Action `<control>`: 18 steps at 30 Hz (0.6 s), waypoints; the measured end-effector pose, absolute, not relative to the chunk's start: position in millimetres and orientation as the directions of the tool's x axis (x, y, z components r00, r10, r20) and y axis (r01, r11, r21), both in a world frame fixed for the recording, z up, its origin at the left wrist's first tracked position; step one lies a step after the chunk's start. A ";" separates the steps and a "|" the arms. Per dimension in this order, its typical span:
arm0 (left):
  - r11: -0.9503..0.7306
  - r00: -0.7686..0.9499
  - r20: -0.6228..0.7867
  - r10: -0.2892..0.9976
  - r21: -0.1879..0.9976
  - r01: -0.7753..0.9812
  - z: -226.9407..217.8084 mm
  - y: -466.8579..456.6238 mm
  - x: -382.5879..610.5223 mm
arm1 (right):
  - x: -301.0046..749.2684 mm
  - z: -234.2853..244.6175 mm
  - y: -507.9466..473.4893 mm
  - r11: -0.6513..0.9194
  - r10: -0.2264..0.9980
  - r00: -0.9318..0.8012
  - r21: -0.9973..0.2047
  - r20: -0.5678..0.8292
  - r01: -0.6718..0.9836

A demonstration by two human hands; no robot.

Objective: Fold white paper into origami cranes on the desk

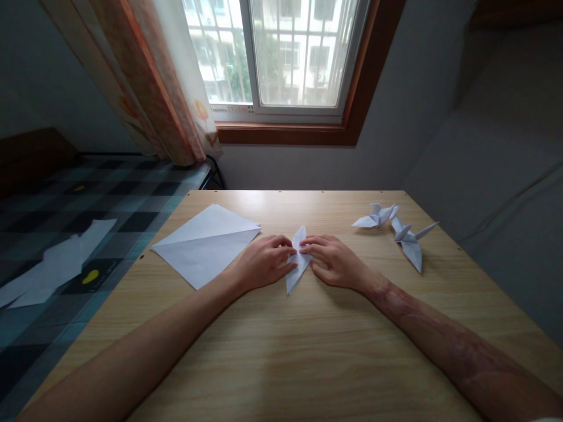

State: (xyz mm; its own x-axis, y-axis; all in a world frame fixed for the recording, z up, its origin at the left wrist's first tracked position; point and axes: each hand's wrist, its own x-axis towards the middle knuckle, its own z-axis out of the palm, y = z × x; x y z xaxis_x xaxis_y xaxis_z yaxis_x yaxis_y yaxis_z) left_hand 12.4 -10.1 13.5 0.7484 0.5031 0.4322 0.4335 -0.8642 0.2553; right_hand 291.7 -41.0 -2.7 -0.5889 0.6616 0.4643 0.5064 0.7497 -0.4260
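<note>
A: Nearest first. What have we got?
B: Bare wood of the tabletop [272, 357], then our two forearms reaching in from either side.
A: Hands?
B: Left hand [267, 261] and right hand [336, 262], facing each other over the tabletop. Between them, the folded paper [298, 274], white, pointed at both ends.
A: Fingers?
B: Bent and narrow on both. Left fingers hold its left side, right fingers its right. Whether it touches the wood, we can't tell.
A: Beside that?
B: Left, a white paper sheet [206, 252], creased corner to corner. Right, well apart from our hand, a nearer paper crane [410, 243], then a farther paper crane [373, 220] just beyond.
A: Back?
B: Patterned curtain [171, 94] left, barred window [301, 58] behind the tabletop.
</note>
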 end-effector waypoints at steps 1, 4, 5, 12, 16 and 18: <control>-0.868 0.750 0.435 0.497 0.247 0.432 13.1 -9.1 12.1 | 291.7 -1.3 -42.2 0.752 0.659 -0.589 -0.415 0.467 0.512; -0.883 0.769 0.436 0.468 0.263 0.388 13.1 -6.3 11.3 | 291.6 3.5 -45.2 0.754 0.656 -0.596 -0.361 0.462 0.549; -0.887 0.777 0.432 0.458 0.279 0.368 13.7 -5.9 11.0 | 291.4 4.9 -45.9 0.754 0.655 -0.600 -0.340 0.459 0.562; -0.888 0.810 0.372 0.453 0.267 0.374 18.1 -10.0 9.8 | 290.9 6.2 -46.6 0.753 0.649 -0.616 -0.265 0.446 0.602; -0.912 0.832 0.381 0.403 0.246 0.329 17.7 -5.9 7.6 | 292.7 4.4 -46.7 0.766 0.636 -0.621 -0.271 0.459 0.583; -0.933 0.851 0.394 0.347 0.234 0.273 18.6 -1.9 6.1 | 293.8 3.3 -46.8 0.772 0.627 -0.617 -0.270 0.476 0.576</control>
